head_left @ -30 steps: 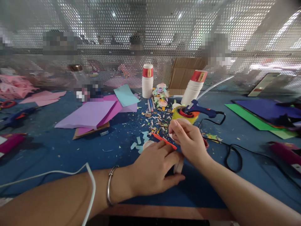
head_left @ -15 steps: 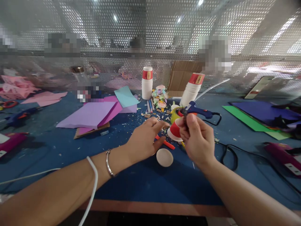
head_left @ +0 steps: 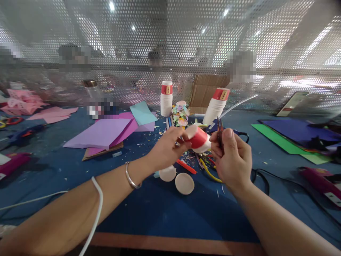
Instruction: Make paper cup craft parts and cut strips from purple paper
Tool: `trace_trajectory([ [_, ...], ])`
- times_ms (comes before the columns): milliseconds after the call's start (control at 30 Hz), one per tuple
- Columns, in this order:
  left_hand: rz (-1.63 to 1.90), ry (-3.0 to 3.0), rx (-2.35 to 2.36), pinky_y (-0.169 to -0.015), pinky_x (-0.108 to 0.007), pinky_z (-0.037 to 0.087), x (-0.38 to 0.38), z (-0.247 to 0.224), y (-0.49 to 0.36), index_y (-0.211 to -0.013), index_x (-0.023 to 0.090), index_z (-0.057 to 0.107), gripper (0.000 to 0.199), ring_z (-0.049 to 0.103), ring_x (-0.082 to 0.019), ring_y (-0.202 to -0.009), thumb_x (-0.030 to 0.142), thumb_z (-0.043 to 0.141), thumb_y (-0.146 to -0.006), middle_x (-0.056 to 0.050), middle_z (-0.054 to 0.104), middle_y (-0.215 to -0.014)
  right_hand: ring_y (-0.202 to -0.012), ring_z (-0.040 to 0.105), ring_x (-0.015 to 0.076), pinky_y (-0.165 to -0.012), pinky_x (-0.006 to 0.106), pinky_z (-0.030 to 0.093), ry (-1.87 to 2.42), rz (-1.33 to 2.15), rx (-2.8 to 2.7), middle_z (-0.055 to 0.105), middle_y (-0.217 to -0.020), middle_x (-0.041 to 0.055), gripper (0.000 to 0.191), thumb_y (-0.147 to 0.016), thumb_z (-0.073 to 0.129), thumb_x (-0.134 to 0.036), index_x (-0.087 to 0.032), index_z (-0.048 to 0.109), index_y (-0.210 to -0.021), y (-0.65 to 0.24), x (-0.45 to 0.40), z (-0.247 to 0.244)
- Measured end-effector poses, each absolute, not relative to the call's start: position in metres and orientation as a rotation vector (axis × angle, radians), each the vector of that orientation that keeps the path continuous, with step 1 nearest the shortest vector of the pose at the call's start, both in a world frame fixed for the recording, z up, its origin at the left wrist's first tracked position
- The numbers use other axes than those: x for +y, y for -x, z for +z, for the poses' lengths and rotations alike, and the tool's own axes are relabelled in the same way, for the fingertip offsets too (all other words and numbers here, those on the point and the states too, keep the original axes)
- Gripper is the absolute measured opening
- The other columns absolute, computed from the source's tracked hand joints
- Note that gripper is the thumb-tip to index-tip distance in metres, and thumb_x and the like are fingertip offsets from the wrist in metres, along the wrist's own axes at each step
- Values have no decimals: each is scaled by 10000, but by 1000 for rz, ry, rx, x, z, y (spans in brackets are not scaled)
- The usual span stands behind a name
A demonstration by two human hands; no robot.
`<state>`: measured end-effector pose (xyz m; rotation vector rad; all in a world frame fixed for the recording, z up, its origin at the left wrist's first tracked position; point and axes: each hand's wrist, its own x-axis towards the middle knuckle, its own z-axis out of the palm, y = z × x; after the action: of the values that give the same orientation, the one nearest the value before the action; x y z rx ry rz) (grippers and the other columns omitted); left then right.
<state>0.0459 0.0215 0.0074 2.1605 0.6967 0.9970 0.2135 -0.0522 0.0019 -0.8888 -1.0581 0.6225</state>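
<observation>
Fingers of my left hand close on the pale end of a red and white paper cup, which is tilted over the table. My right hand is wrapped round a small dark tool, its tip pointing up; its exact kind is blurred. The cup's other end is close to my right fingers. Below the hands lie a red-orange marker and two shallow pale paper discs, one round and one partly beside my left wrist.
Stacked cups and a leaning stack stand behind, near paper scraps. Purple paper lies left, green paper right. A yellow-handled thing and black cable lie near my right hand.
The cup has been lifted and tilted, with my left hand now on it. My right hand has moved slightly right with the dark tool. The second pale disc has come into view.
</observation>
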Motion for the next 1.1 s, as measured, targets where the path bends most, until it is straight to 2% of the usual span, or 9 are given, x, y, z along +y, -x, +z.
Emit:
trace_trajectory([
  [167, 855, -1274, 689, -592, -305, 517, 32, 19, -38, -866, 216, 547, 138, 674, -185, -720, 342, 574, -914, -45, 668, -831, -492, 276, 83, -450, 256, 224, 1073, 541, -1122, 381, -576, -65, 369, -881, 703, -544, -203, 612, -775, -216, -50, 3],
  [300, 720, -1055, 605, -485, -289, 480, 33, 17, -39, -804, 201, 618, 191, 613, -162, -579, 359, 545, -882, -58, 661, -748, -526, 343, 89, -475, 251, 268, 1185, 452, -1185, 452, -608, -53, 322, -877, 706, -488, -195, 610, -786, -214, -50, 6],
  [467, 808, -1222, 674, -470, -269, 481, 27, 12, -44, -854, 208, 559, 215, 608, -145, -573, 412, 529, -918, -49, 647, -788, -532, 321, 90, -487, 255, 258, 1259, 329, -1199, 418, -584, -61, 301, -889, 687, -415, -199, 567, -717, -216, -51, 6],
  [567, 1076, -1358, 718, -511, -248, 498, 13, 14, -45, -964, 243, 476, 294, 626, -117, -630, 458, 666, -898, -16, 600, -915, -547, 318, 94, -501, 257, 262, 1295, 260, -1146, 393, -581, -63, 316, -896, 687, -398, -201, 540, -697, -220, -50, 2],
  [633, 1243, -1628, 687, -542, -254, 518, 3, 16, -45, -1030, 252, 489, 378, 605, -109, -674, 447, 758, -850, -28, 579, -1006, -547, 321, 97, -501, 257, 263, 1296, 250, -1118, 386, -576, -63, 324, -895, 689, -387, -204, 524, -684, -221, -49, 1],
  [700, 1305, -1773, 647, -541, -253, 520, -6, 19, -45, -1034, 261, 493, 353, 574, -100, -650, 418, 760, -865, -13, 566, -961, -534, 324, 97, -493, 258, 260, 1281, 273, -1107, 386, -569, -63, 325, -894, 682, -372, -208, 509, -673, -221, -48, 2],
  [867, 1432, -2024, 738, -610, -271, 571, -12, 24, -46, -1068, 240, 591, 228, 628, -139, -791, 373, 696, -915, -67, 562, -1089, -510, 307, 94, -485, 261, 258, 1299, 242, -1085, 375, -547, -69, 317, -876, 672, -319, -216, 483, -642, -218, -49, 7],
  [1000, 1346, -2213, 686, -649, -292, 560, -7, 25, -50, -1164, 228, 546, 318, 621, -138, -685, 242, 695, -883, 6, 614, -814, -526, 306, 95, -493, 262, 260, 1308, 219, -1071, 371, -555, -69, 320, -878, 679, -338, -216, 488, -652, -219, -50, 8],
  [1100, 1277, -2118, 751, -581, -280, 523, 7, 27, -56, -1052, 226, 566, 156, 605, -131, -611, 230, 629, -910, 22, 615, -718, -545, 321, 95, -505, 260, 276, 1300, 220, -1092, 393, -577, -64, 332, -867, 706, -373, -211, 499, -663, -220, -49, 6],
])
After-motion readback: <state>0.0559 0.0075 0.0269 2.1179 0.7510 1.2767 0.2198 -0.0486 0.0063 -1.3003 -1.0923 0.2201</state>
